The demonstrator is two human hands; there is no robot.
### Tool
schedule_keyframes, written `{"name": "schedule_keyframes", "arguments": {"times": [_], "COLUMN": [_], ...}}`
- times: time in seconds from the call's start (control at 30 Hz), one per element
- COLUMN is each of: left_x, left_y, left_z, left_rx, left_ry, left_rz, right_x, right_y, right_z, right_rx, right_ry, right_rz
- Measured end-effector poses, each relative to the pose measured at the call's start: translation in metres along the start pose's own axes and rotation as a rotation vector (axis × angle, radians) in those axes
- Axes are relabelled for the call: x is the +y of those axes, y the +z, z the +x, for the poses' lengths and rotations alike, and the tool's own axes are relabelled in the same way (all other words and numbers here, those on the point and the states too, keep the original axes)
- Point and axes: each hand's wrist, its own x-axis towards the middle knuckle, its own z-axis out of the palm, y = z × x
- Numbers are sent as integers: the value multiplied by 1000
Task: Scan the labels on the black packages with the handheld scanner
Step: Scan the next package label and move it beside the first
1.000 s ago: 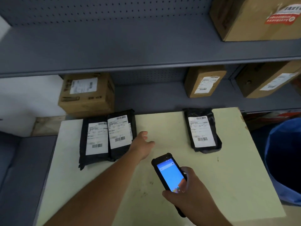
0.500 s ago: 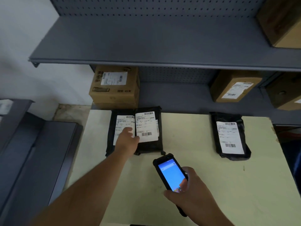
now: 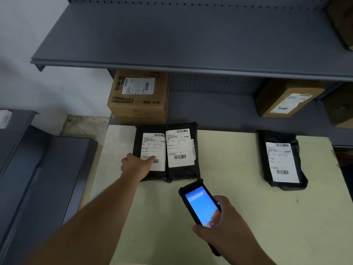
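Three black packages with white barcode labels lie on a pale yellow table point(image 3: 238, 217). Two sit side by side at the back left: the left package point(image 3: 150, 148) and the middle package point(image 3: 181, 152). A third package point(image 3: 281, 161) lies apart at the back right. My left hand point(image 3: 136, 166) rests on the left package's lower part, fingers on its label near the barcode, gripping nothing. My right hand point(image 3: 223, 232) holds the black handheld scanner point(image 3: 200, 206), blue screen lit, its top end pointing toward the middle package just below it.
Grey metal shelving stands behind the table. A labelled cardboard box point(image 3: 139, 96) sits right behind the two left packages, and another box point(image 3: 286, 98) on the lower shelf at the right. A dark grey cabinet point(image 3: 38, 178) fills the left side.
My left hand has moved from the table's middle leftward onto the left package's label. The view shifted left. The scanner has stayed in my right hand, nearer the packages now.
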Motion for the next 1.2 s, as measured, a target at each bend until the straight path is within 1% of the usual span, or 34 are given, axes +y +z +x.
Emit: {"name": "schedule_keyframes", "arguments": {"times": [0.1, 0.2, 0.4, 0.57, 0.77, 0.9, 1.0, 1.1, 1.2], "left_x": [6, 11, 18, 19, 24, 23, 19, 15, 10], "left_y": [5, 12, 22, 25, 26, 27, 25, 19, 12], "left_z": [9, 15, 17, 16, 5, 0, 1, -1, -3], "left_rx": [-68, -96, -70, -77, -63, -40, -58, -65, -71], "left_ry": [-43, -73, -108, -125, -140, -123, -101, -90, -131], "left_rz": [-95, -111, 13, -71, -116, -100, -108, -177, -300], "right_x": [-4, -5, 0, 3, 5, 9, 15, 20, 24], "right_y": [0, -1, 0, 0, -3, -7, -10, -12, -14], "right_z": [2, 4, 7, 6, 6, 5, 3, 1, 0], "right_rx": [2, -1, -13, -34, -47, -32, -22, -23, -29], "right_ry": [5, 12, 45, 57, 41, 44, 47, 39, 31], "right_rz": [-27, -51, -53, -43, -57, -71, -74, -91, -88]}}
